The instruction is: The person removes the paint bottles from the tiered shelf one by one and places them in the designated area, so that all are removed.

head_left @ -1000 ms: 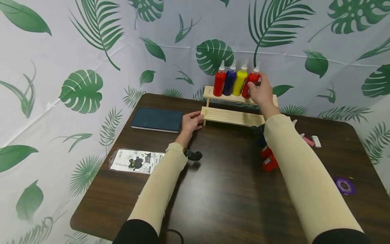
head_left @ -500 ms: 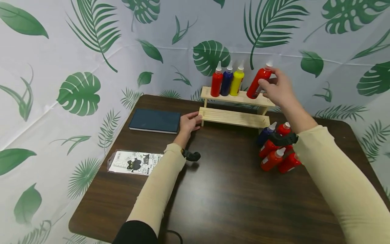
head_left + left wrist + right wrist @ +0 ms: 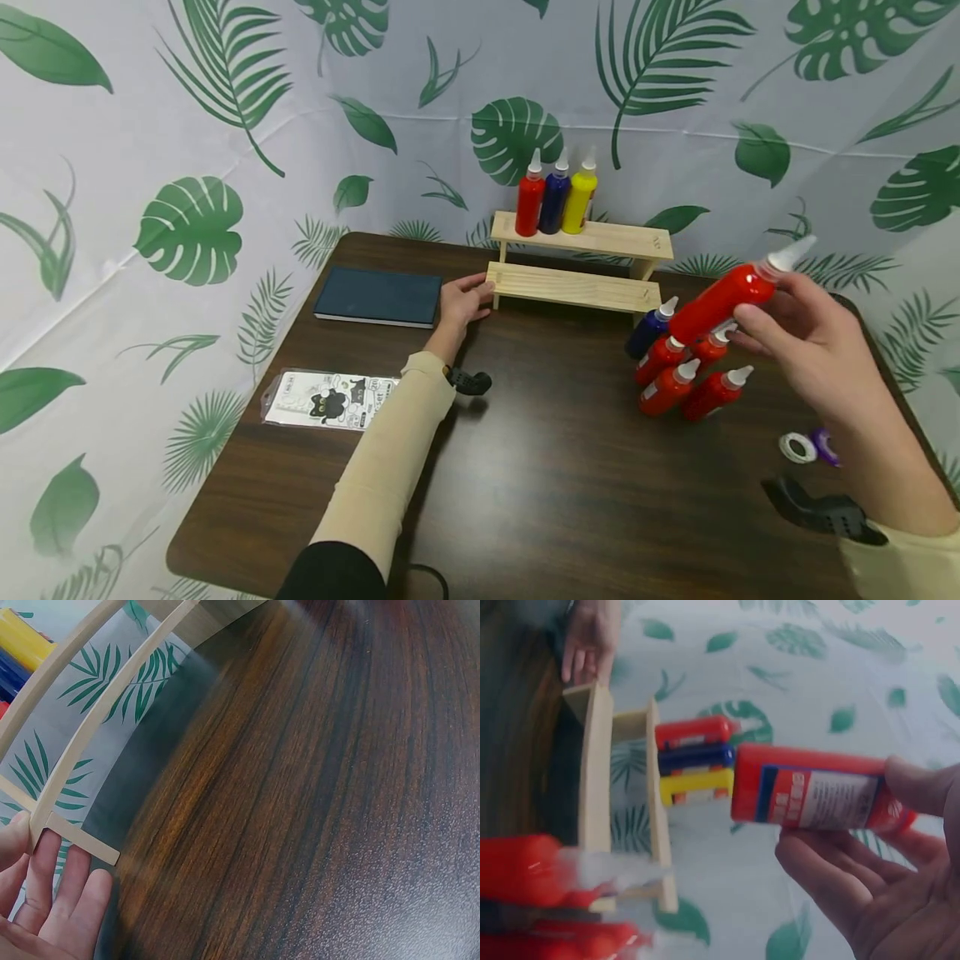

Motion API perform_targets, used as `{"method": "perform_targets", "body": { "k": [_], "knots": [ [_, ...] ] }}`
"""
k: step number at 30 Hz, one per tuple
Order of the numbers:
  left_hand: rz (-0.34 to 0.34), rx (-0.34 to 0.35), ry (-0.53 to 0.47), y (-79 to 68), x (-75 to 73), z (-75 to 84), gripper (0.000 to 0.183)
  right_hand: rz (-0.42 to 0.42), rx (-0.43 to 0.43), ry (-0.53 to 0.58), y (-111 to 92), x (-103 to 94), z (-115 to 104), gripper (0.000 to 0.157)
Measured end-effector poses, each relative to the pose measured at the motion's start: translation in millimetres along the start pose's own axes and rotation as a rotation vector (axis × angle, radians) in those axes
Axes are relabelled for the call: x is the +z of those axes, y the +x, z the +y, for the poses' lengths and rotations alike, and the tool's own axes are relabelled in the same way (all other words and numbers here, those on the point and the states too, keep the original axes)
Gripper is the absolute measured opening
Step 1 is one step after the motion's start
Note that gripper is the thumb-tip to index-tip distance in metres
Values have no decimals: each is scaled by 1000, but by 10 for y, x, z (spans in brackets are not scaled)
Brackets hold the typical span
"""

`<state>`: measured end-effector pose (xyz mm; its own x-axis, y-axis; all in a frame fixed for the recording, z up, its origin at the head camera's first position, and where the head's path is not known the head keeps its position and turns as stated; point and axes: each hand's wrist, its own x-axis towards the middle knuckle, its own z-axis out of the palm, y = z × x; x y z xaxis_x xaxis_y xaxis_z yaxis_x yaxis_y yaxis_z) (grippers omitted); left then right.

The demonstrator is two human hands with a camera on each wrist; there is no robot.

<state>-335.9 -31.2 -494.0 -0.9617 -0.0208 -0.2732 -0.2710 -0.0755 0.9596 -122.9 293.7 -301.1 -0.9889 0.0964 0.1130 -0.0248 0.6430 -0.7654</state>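
Note:
My right hand (image 3: 832, 350) grips a red squeeze bottle (image 3: 723, 302) with a white nozzle, tilted above the right part of the table. Its printed label (image 3: 821, 799) shows in the right wrist view. The left hand (image 3: 462, 302) pinches the left end of the lower step of a two-step wooden rack (image 3: 573, 287), thumb above and fingers below in the left wrist view. On the upper step stand a red bottle (image 3: 529, 204), a blue bottle (image 3: 555, 202) and a yellow bottle (image 3: 580, 200). Below the held bottle, a blue bottle (image 3: 649, 330) and several red bottles (image 3: 667, 388) stand grouped.
A dark blue notebook (image 3: 378, 296) lies left of the rack. Nearer on that side is a ruler set in a clear sleeve (image 3: 330, 400). A white tape roll (image 3: 797, 448) and a purple roll (image 3: 825, 446) lie at the right. A leaf-print cloth (image 3: 420, 167) hangs behind the table.
My right hand has taken the red bottle off the right side of the upper step and carried it right and nearer. My left hand stays at the rack.

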Motion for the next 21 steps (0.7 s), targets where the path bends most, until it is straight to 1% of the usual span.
{"method": "perform_targets", "body": {
  "k": [3, 6, 10, 13, 15, 16, 19, 21],
  "knots": [
    [0, 4, 5, -4, 2, 2, 30, 22, -4, 15, -260, 1, 244, 58],
    [3, 4, 8, -6, 1, 6, 30, 39, -13, 23, -473, 41, 515, 59],
    [2, 1, 10, -13, 3, 10, 30, 51, 36, -1, -702, 129, 847, 59],
    [0, 0, 9, -18, 8, 0, 31, 53, 57, -26, -824, 206, 1075, 57],
    [0, 0, 9, -13, 10, -8, 30, 55, 59, -14, -886, 258, 1210, 54],
    [0, 3, 7, -10, 11, -12, 30, 60, 75, -6, -911, 289, 1265, 52],
    [3, 11, 8, -1, 13, -14, 30, 93, 115, 45, -957, 388, 1387, 48],
    [4, 12, 11, 4, 11, -13, 31, 118, 168, 62, -967, 447, 1430, 47]
  ]
}}
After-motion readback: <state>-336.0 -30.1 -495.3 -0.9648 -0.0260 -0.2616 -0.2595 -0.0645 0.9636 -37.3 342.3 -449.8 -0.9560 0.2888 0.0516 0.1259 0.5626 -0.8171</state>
